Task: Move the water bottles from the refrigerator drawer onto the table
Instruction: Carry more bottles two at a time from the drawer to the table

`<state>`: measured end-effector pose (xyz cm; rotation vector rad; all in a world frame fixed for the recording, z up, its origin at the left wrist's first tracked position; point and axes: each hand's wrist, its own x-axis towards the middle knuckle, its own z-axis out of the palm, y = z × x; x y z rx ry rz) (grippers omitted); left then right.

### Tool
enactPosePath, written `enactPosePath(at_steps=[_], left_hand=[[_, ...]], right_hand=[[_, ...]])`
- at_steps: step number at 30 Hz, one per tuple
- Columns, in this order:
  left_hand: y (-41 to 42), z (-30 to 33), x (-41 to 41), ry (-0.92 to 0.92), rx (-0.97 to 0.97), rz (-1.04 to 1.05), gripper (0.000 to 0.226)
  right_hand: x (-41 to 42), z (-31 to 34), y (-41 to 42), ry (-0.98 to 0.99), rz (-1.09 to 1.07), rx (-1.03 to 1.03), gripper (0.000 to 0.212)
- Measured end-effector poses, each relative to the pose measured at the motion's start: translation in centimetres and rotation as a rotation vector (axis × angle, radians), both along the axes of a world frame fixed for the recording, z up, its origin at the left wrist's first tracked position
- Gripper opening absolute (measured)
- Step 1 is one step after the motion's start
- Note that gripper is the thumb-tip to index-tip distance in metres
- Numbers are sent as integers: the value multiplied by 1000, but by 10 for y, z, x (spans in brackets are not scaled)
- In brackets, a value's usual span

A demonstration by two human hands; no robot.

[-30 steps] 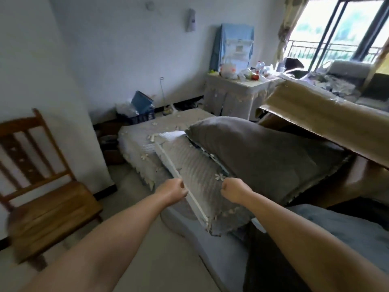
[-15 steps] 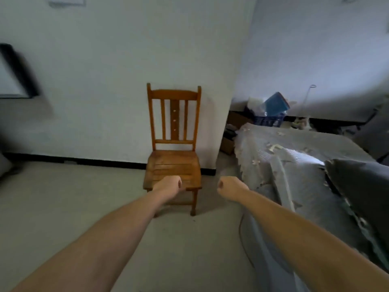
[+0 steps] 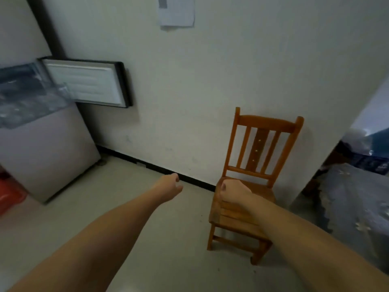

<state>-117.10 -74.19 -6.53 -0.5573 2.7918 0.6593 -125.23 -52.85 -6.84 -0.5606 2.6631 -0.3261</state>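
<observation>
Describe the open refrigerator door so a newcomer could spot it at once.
Start at the grey refrigerator at the left edge. Its door swings out against the cream wall, left of the wooden chair. Only it shows a ribbed white liner with a dark rim.

Two bare hands, left hand [image 3: 168, 186] and right hand [image 3: 233, 191], one wooden chair [image 3: 255, 165], one refrigerator [image 3: 42, 148], one wall paper [image 3: 176, 10]

I'm looking into a home, plain white wall [image 3: 231, 70], tiled floor [image 3: 130, 207], wooden chair [image 3: 252, 186], fridge [image 3: 48, 148] with its door [image 3: 88, 83] open, patterned bedspread [image 3: 353, 203] at right.
</observation>
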Motion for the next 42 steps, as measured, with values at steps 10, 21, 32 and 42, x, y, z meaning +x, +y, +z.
enactPosePath(at_steps=[10, 21, 32, 42], left_hand=[[-151, -22, -34, 3, 28, 297, 37], [-299, 5, -145, 35, -42, 504, 34], [-411, -7, -181, -25, -31, 674, 41], [-565, -19, -231, -16, -42, 658, 38]], right_hand=[[-88, -13, -186, 3, 297, 25, 30], [-235, 16, -380, 13, 550, -36, 33], [-293, 11, -530, -22, 735, -57, 31], [-336, 6, -693, -53, 757, -52, 29]])
